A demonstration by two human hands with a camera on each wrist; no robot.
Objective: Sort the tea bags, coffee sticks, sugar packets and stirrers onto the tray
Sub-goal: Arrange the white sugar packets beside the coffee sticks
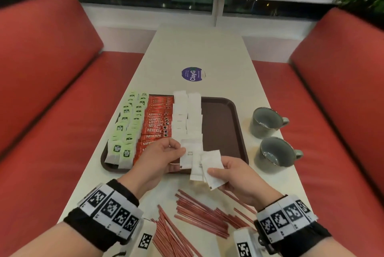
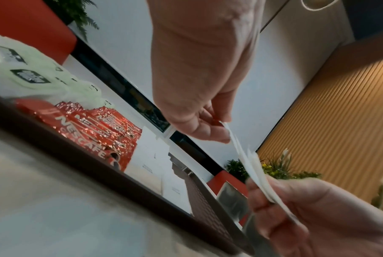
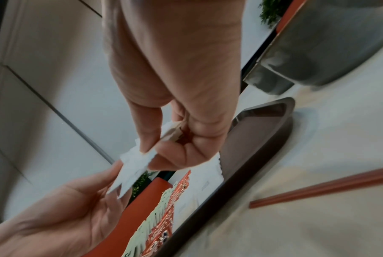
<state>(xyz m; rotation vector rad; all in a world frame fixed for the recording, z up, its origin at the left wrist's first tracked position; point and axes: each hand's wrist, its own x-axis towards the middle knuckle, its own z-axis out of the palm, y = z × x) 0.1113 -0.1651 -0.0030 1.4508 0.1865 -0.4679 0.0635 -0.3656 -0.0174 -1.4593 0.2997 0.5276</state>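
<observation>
The brown tray [image 1: 224,123] lies mid-table. From left to right it carries rows of green tea bags [image 1: 128,123], red coffee sticks [image 1: 155,125] and white sugar packets [image 1: 187,115]; its right part is bare. Over the tray's near edge my left hand [image 1: 180,149] pinches the edge of one white sugar packet [image 1: 190,153]. My right hand [image 1: 216,171] pinches a small fan of sugar packets [image 1: 213,170] beside it. The left wrist view shows the left fingertips [image 2: 216,137] on the packet's top edge [image 2: 241,153]. Red stirrers [image 1: 197,215] lie loose on the table near me.
Two grey-green mugs [image 1: 266,121] [image 1: 276,152] stand right of the tray. A round purple sticker [image 1: 193,74] sits on the table beyond it. Red benches [image 1: 52,69] flank the narrow table on both sides.
</observation>
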